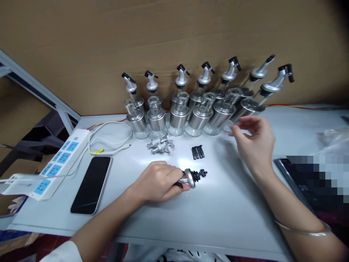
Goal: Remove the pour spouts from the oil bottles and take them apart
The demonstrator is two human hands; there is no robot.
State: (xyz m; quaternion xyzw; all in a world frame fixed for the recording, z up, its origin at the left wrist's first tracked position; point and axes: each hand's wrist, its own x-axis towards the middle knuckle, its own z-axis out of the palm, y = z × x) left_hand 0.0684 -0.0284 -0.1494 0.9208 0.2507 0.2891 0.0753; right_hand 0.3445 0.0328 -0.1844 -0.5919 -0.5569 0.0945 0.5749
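My left hand point(160, 181) is closed around a bottle pourer point(190, 178), whose metal collar and black ribbed stopper stick out to the right. Just past the stopper's tip lies a cluster of small black parts point(203, 173). Over the right side of the table, my right hand point(253, 140) is raised with fingers curved and apart, nothing visible between them. Its fingertips are nearest the right end of the front row of glass bottles point(178, 118), which have steel bands and bare necks. Silver spout pieces point(160, 144) and black flip caps point(197, 152) lie before the bottles.
Behind, a row of bottles with fitted pourers point(205, 78) stands by a cardboard wall point(169, 32). At left are a phone point(92, 185), a white power strip point(61, 163) and a looped cable point(110, 123). A dark-screened device point(297, 185) and clear plastic point(334, 142) lie right.
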